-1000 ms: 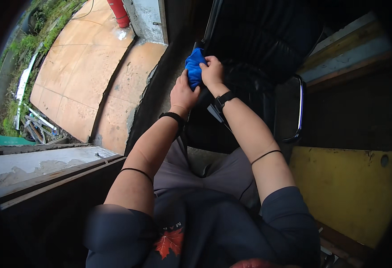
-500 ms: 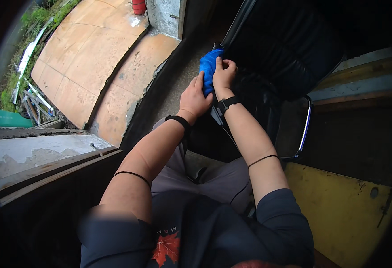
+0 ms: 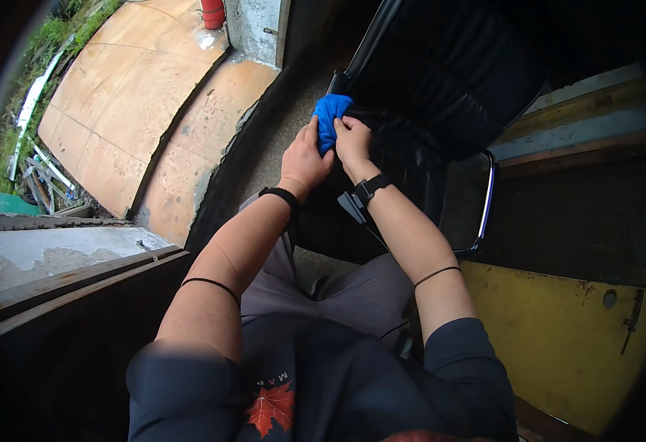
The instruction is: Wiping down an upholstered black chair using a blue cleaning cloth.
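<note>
A bright blue cloth [image 3: 331, 118] is bunched up between both my hands, just above the left edge of a black leather office chair [image 3: 441, 81]. My left hand [image 3: 304, 156] grips the cloth from the left and below. My right hand [image 3: 352, 140] pinches it from the right, fingers pressed into the fabric. The cloth touches the chair's seat edge near the backrest. A dark band sits on my left wrist and a black watch on my right wrist.
The chair has a chrome armrest loop [image 3: 487, 199] on the right. A yellow painted panel [image 3: 559, 331] lies at the lower right. Orange-brown concrete slabs [image 3: 139, 96] spread at the upper left, with a red cylinder [image 3: 212, 13] and a grey pillar [image 3: 258, 26] behind them.
Both hands have stayed on the blue cloth, working it against the chair. My view has shifted slightly, so the hands and chair sit a little higher and further right in the picture.
</note>
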`<state>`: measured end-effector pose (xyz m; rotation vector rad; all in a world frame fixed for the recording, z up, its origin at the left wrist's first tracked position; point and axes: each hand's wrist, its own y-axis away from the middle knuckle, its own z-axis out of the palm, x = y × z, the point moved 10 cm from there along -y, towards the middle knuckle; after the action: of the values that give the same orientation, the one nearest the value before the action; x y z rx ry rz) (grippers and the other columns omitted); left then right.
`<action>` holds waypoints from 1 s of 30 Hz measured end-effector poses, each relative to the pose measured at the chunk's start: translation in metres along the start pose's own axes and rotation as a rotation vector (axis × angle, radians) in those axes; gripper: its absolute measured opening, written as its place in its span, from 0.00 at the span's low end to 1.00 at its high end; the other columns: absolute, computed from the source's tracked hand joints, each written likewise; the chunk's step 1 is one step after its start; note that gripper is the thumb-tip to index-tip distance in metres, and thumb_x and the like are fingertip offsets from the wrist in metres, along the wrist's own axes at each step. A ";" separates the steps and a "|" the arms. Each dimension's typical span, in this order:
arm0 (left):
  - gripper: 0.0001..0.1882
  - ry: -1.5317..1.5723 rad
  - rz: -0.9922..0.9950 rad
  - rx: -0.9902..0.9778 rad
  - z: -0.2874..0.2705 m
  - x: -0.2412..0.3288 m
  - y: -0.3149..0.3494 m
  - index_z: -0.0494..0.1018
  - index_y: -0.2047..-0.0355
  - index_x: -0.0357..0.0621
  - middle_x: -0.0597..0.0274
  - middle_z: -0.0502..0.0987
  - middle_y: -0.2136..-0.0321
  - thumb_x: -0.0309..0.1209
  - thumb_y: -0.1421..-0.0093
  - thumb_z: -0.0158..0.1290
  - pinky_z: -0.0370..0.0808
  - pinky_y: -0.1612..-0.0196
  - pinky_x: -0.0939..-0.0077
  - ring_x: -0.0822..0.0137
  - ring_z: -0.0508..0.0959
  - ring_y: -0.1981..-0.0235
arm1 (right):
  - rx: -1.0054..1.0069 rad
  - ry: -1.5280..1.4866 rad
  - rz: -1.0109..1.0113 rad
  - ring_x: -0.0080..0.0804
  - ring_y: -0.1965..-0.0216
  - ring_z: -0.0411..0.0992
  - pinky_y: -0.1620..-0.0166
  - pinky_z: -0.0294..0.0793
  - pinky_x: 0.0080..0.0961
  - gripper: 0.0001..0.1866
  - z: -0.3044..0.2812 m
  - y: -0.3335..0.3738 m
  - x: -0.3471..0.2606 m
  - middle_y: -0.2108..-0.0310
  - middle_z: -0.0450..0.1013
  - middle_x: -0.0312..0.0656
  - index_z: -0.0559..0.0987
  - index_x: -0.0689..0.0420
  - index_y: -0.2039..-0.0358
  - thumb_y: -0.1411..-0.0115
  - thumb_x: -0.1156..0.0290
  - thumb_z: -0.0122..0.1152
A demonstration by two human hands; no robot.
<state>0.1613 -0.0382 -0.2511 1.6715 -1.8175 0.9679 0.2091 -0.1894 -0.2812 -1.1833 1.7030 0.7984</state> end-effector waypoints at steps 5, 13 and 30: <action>0.40 -0.001 -0.013 -0.012 -0.002 -0.005 0.001 0.58 0.35 0.43 0.47 0.72 0.45 0.39 0.49 0.57 0.75 0.48 0.58 0.47 0.76 0.50 | 0.019 0.105 -0.047 0.35 0.62 0.80 0.56 0.77 0.27 0.14 0.002 -0.005 -0.011 0.62 0.81 0.52 0.82 0.68 0.59 0.40 0.70 0.64; 0.42 -0.034 -0.007 -0.043 -0.002 0.000 -0.001 0.56 0.34 0.46 0.47 0.69 0.43 0.38 0.48 0.57 0.74 0.46 0.59 0.48 0.75 0.48 | 0.087 0.432 -0.169 0.52 0.57 0.76 0.51 0.75 0.37 0.16 0.011 -0.064 -0.042 0.57 0.76 0.57 0.81 0.66 0.57 0.38 0.66 0.60; 0.41 -0.153 0.086 -0.007 0.013 0.015 0.000 0.55 0.33 0.46 0.45 0.71 0.44 0.36 0.46 0.58 0.74 0.47 0.59 0.47 0.74 0.47 | -0.301 0.114 0.008 0.35 0.56 0.77 0.50 0.75 0.28 0.17 -0.073 0.069 0.042 0.57 0.79 0.47 0.78 0.62 0.49 0.37 0.69 0.60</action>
<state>0.1604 -0.0582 -0.2481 1.7171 -2.0041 0.8879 0.1153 -0.2453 -0.2894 -1.4496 1.7208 1.0360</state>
